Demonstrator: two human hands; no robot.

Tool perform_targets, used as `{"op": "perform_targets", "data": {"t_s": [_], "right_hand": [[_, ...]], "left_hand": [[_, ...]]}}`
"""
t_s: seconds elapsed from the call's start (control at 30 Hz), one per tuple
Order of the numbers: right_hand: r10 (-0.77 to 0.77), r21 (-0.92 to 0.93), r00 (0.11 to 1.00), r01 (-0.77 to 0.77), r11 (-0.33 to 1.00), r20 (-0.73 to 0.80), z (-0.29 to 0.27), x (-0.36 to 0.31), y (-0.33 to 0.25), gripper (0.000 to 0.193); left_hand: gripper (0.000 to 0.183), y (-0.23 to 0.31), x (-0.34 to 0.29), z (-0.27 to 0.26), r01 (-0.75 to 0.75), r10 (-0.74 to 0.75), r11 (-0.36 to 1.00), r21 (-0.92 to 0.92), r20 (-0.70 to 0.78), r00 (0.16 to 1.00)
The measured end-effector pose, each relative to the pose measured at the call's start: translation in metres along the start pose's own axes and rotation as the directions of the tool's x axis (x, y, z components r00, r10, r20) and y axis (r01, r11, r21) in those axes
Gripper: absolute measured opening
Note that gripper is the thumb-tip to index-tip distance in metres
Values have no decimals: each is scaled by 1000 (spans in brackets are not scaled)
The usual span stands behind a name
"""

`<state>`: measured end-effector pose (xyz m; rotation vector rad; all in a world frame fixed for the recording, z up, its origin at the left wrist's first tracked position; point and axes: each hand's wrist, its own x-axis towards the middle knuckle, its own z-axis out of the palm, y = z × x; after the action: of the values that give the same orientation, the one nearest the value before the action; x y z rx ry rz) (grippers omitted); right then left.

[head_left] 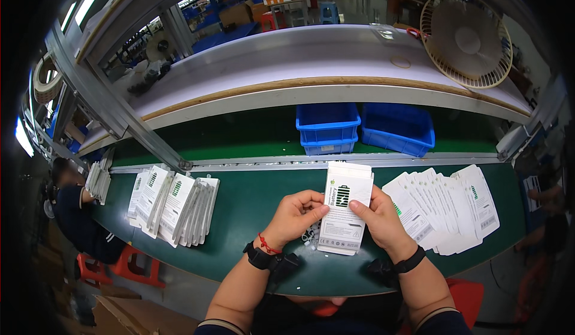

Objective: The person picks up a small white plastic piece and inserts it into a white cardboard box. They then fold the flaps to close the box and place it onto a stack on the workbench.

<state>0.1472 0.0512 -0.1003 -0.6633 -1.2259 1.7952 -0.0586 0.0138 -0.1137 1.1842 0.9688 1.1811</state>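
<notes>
Above the green table's near edge, a flat white printed box (346, 230) with green marks and a grey lower band is held upright, its top end flaps showing. My left hand (297, 214) is closed on its left edge between thumb and fingers. My right hand (378, 218) grips the right edge, thumb on the front face and fingers behind, partly hidden. Small white bits (310, 237) lie beside my left hand. To the right, a fanned spread of similar flat white packages (432, 209) lies on the table. Leaning stacks of white boxes (171, 203) stand at the left.
Two stacked blue bins (327, 132) and another blue bin (398, 130) stand behind the table's metal rail (251, 162). Above them runs a white shelf (287, 59) with a fan (467, 40). A co-worker (81, 215) sits at the far left. A cardboard box (135, 317) sits below.
</notes>
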Motion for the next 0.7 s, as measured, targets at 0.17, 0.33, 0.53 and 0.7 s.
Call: {"op": "perform_targets", "data": {"t_s": [0.17,0.33,0.53,0.7], "right_hand": [[15,-37,1000,-14,999,17,-2,0,2,36],[-106,-105,994,104,989,-14,2,-1,-12,40],[-647,-354,761,594,722,-43,30,-40,-98,28],[-912,224,406,884,410,65,86,-70,-140,15]], "left_hand": [[15,-1,0,-3,8,-9,1000,12,9,1000],[10,4,-1,-7,-47,47,998,-40,5,999],[7,10,-4,-15,-42,-3,968,-246,-181,983],[7,7,-8,-18,-33,-14,975,-222,-206,978]]}}
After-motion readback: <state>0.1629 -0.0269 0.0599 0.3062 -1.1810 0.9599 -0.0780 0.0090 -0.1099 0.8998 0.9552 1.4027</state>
